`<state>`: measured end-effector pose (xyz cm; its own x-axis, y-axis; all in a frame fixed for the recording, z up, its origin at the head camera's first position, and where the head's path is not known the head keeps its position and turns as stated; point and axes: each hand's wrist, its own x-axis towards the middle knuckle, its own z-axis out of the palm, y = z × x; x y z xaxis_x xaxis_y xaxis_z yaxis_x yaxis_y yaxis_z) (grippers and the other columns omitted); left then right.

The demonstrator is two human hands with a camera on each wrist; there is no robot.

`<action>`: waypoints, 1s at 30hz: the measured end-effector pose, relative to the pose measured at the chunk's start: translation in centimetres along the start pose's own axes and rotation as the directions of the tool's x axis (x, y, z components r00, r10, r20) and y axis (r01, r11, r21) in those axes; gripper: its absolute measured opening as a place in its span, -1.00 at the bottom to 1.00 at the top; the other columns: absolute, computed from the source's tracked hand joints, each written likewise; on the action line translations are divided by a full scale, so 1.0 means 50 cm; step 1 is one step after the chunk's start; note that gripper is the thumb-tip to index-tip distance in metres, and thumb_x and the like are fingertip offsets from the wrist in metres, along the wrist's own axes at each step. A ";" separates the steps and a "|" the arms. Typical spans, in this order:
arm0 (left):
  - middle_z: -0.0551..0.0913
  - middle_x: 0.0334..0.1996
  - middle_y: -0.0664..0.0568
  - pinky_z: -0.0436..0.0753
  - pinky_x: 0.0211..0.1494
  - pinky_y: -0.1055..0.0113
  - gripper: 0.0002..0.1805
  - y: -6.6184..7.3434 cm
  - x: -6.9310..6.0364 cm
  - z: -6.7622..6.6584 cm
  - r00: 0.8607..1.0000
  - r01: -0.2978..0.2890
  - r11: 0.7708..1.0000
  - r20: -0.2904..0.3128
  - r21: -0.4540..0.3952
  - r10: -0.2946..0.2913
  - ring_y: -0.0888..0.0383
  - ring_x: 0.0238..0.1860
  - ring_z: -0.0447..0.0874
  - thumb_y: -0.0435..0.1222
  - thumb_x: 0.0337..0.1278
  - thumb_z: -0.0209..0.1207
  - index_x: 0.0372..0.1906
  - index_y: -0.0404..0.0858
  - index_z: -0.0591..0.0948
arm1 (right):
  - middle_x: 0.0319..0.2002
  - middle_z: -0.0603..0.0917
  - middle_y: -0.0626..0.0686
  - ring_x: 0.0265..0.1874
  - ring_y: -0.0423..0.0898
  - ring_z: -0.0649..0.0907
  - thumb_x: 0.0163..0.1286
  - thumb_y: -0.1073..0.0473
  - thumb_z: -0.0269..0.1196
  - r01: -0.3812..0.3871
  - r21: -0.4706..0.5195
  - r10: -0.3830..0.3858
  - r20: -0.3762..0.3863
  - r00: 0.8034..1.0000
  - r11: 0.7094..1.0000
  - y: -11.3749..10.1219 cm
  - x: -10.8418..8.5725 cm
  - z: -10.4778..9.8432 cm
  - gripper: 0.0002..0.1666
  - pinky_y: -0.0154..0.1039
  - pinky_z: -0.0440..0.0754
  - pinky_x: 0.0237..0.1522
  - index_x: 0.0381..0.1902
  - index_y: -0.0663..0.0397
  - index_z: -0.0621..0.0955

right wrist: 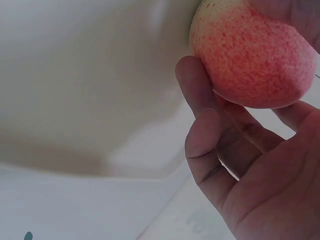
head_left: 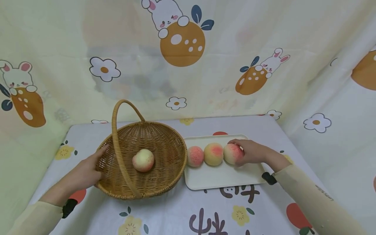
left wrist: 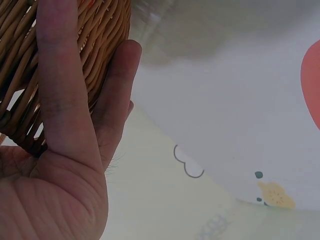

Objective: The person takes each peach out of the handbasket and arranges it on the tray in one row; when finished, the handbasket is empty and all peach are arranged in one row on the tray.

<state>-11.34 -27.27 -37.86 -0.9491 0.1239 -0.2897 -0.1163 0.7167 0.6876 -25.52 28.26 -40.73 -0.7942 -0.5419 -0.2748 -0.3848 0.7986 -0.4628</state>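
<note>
“Wicker first: the basket (head_left: 164, 150), nearest on the worktop (head_left: 164, 215), looks stiff and light. What holds it?”

“The left grip (head_left: 85, 173), closed on the rim at the basket's left side.”

“And inside?”

“A pale peach (head_left: 143, 160), loose; being round, it would probably roll if the basket tipped.”

“To the basket's right?”

“A cream tray (head_left: 220, 179) with three in a row: a pink peach (head_left: 195, 156) just beside the basket, a yellow peach (head_left: 213, 155), then a pink-and-cream peach (head_left: 232, 154) farthest from it, held in the curled fingers of the right grip (head_left: 252, 152). Whether it's lifted, I can't tell.”

“How would that one handle?”

“Probably light and firm; I'd cup it round its widest part rather than pinch.”

“Behind the basket?”

“Printed cloth (head_left: 138, 39).”
</note>
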 end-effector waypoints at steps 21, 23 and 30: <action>0.07 0.40 -0.65 0.68 -0.36 0.13 0.05 0.005 -0.001 -0.005 1.000 -0.014 1.000 -0.001 -0.008 0.014 -0.32 -0.03 0.55 -0.58 0.02 0.06 0.63 -0.32 -0.16 | 0.38 0.42 0.09 0.24 0.07 0.54 0.15 -0.18 0.51 0.212 0.160 -0.197 -0.102 0.975 0.964 -0.282 0.097 -0.147 0.13 0.10 0.52 0.18 0.57 -0.14 0.23; 0.07 0.41 -0.65 0.69 -0.36 0.13 0.05 0.006 -0.001 -0.005 1.000 -0.010 1.000 -0.001 -0.015 0.010 -0.32 -0.03 0.55 -0.59 0.02 0.06 0.63 -0.31 -0.17 | 0.39 0.41 0.04 0.24 0.03 0.54 0.16 -0.19 0.50 0.255 0.152 -0.244 -0.089 0.966 0.955 -0.329 0.124 -0.144 0.11 0.05 0.54 0.17 0.56 -0.18 0.24; 0.08 0.41 -0.64 0.70 -0.33 0.10 0.07 0.005 -0.001 -0.002 1.000 -0.004 0.999 -0.002 -0.032 0.004 -0.35 0.01 0.53 -0.61 -0.01 0.06 0.63 -0.30 -0.16 | 0.41 0.39 0.00 0.26 -0.02 0.53 0.18 -0.26 0.45 0.338 0.113 -0.342 0.022 0.939 0.934 -0.453 0.222 -0.087 0.08 -0.11 0.53 0.16 0.56 -0.16 0.24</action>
<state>-11.34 -27.19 -37.59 -0.9501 0.1255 -0.2857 -0.1217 0.6938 0.7098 -27.69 5.30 -29.63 -0.6039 -0.7882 -0.1185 -0.5748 0.5336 -0.6204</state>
